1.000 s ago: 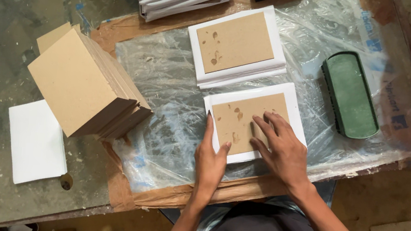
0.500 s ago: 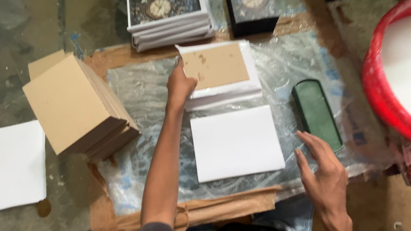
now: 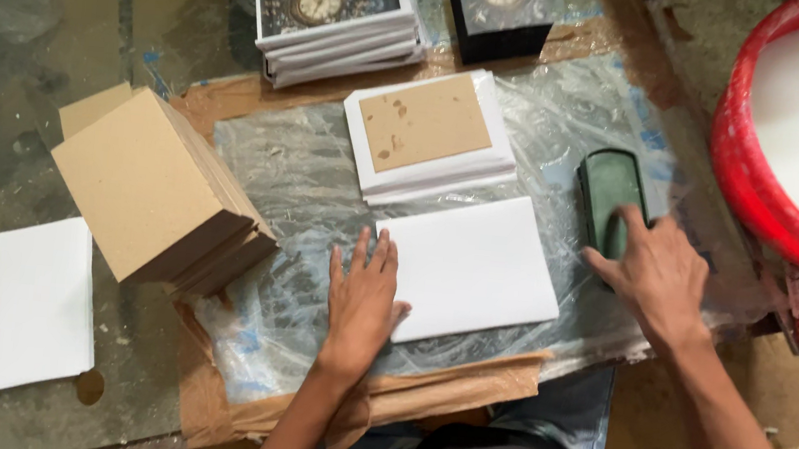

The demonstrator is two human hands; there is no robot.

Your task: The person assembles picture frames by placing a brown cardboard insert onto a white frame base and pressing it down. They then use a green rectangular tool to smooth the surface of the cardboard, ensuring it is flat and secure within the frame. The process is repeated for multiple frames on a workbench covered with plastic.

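The right hand (image 3: 657,271) lay with loosely spread fingers on the green block (image 3: 609,200), not yet clamped, while the left hand (image 3: 363,294) pressed flat, fingers apart, on the white sheet's (image 3: 469,265) left edge. That sheet lay on crinkled plastic film (image 3: 297,176), so a light hold might have let it slide or wrinkle.

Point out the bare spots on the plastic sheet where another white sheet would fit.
Bare plastic sheet lies between the cardboard stack, the white-edged pile and the left hand. A narrower strip runs below the white sheet. It is crowded on the right: right hand on the green block, beside the red tub.
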